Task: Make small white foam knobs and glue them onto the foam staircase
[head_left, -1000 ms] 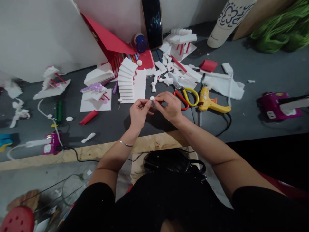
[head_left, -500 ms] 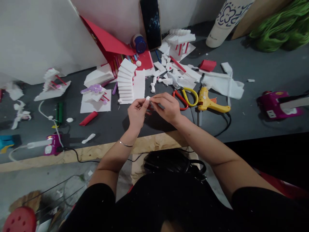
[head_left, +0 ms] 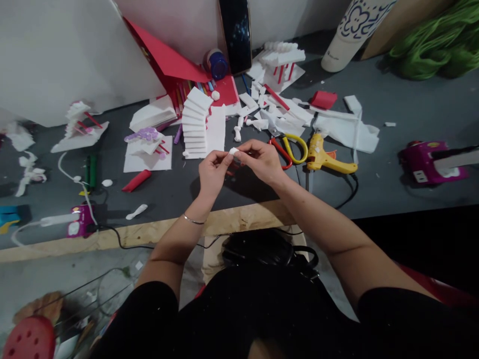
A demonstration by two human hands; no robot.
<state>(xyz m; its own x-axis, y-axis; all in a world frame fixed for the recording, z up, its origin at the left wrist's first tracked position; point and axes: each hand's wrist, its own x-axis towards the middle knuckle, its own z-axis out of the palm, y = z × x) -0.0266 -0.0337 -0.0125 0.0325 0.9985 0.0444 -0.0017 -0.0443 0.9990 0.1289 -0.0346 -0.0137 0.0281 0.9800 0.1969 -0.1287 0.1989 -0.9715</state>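
White lump (head_left: 233,151), small and stubby (exact outline unclear)

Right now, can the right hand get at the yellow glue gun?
Probably yes: the yellow glue gun lies to its right, with only the scissors between, apparently low enough to reach over. The right hand pinches a white piece with the left hand, so it'd likely need to let go first.

Left hand (head_left: 211,174) and right hand (head_left: 264,162) pinch a white piece (head_left: 234,150); scissors (head_left: 286,149) lie at three o'clock, a phone (head_left: 236,37) at twelve.
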